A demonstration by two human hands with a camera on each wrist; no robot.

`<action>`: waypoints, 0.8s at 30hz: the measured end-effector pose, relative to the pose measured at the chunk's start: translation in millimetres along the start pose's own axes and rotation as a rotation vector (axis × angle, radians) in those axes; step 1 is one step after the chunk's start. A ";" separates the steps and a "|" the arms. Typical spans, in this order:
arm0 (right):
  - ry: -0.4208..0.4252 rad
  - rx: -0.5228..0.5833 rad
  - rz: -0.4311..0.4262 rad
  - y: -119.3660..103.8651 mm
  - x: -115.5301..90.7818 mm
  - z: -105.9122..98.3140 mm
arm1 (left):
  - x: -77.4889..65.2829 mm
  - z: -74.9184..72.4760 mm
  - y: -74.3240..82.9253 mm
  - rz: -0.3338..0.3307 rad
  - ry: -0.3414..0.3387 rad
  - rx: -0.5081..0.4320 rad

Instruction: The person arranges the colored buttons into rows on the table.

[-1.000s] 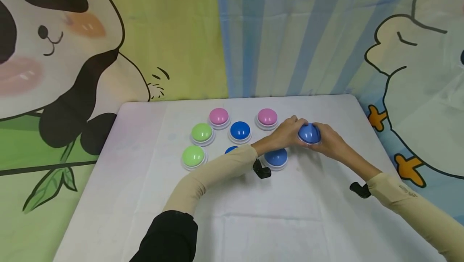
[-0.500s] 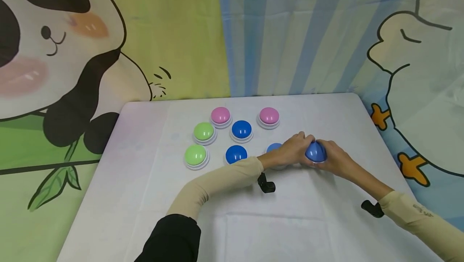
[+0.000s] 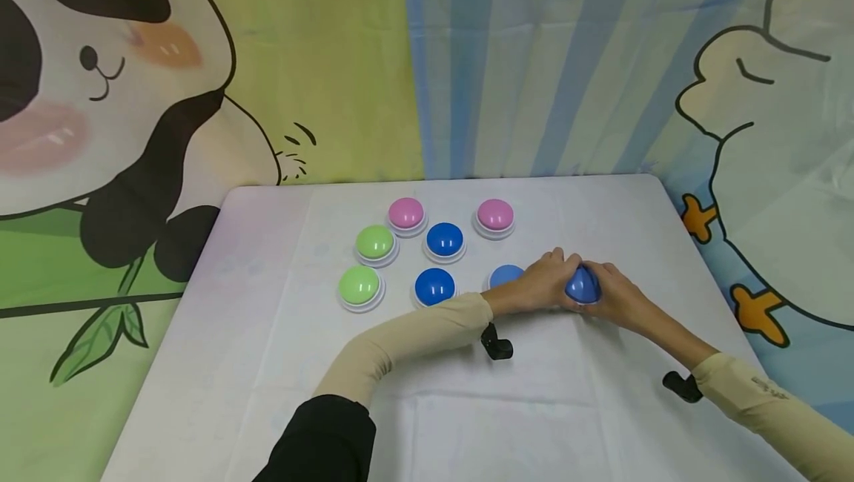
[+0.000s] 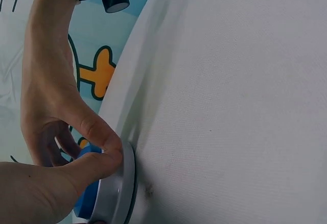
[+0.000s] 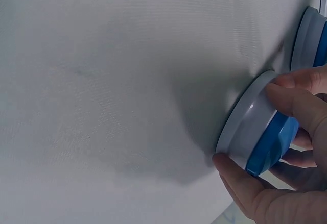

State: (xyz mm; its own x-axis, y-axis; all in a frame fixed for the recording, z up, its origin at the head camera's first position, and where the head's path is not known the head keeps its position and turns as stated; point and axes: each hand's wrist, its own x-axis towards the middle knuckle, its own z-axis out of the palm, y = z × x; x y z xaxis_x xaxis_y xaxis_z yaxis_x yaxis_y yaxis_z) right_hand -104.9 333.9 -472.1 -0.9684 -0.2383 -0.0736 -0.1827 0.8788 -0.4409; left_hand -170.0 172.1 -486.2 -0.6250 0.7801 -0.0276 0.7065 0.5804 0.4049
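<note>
Both hands hold one blue dome push button [image 3: 583,285] with a pale round base, at the right end of the group. The left hand [image 3: 548,280] grips its left side and the right hand [image 3: 617,293] its right side. In the left wrist view, both thumbs meet on the pale base [image 4: 115,193], and the blue dome faces away from the cloth. The right wrist view shows the button's base [image 5: 245,117] right at the white cloth, fingers round its edge. Just left of it, another blue push button [image 3: 505,275] is partly hidden behind the left hand.
On the white-covered table [image 3: 267,363] stand more buttons: two blue ones [image 3: 435,287], two green ones [image 3: 358,285] to the left, and two pink ones [image 3: 495,214] at the back. A printed cartoon curtain [image 3: 534,59] hangs behind the table. Black camera mounts [image 3: 497,345] hang below the wrists.
Both hands have brought the blue push button toward the person, slightly right, and down to the cloth. It has hardly moved in the last half second. The other buttons stay put.
</note>
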 end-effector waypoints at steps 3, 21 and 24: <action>0.012 0.000 -0.004 0.5 0.1 2.3 | 0.1 3.0 0.3 -0.015 -0.006 0.028; 0.013 -0.019 0.047 -1.9 0.7 5.2 | 1.7 5.8 3.2 -0.035 0.002 0.089; 0.019 -0.040 0.040 -1.1 0.6 7.5 | 0.5 6.7 4.9 -0.036 -0.011 0.102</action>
State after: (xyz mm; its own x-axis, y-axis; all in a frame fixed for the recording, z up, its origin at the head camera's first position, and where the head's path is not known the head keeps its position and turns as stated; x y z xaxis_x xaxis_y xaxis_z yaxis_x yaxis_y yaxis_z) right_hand -104.1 329.6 -478.5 -0.9781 -0.1952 -0.0727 -0.1504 0.9032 -0.4021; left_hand -164.7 176.9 -490.3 -0.6472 0.7606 -0.0509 0.7143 0.6284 0.3080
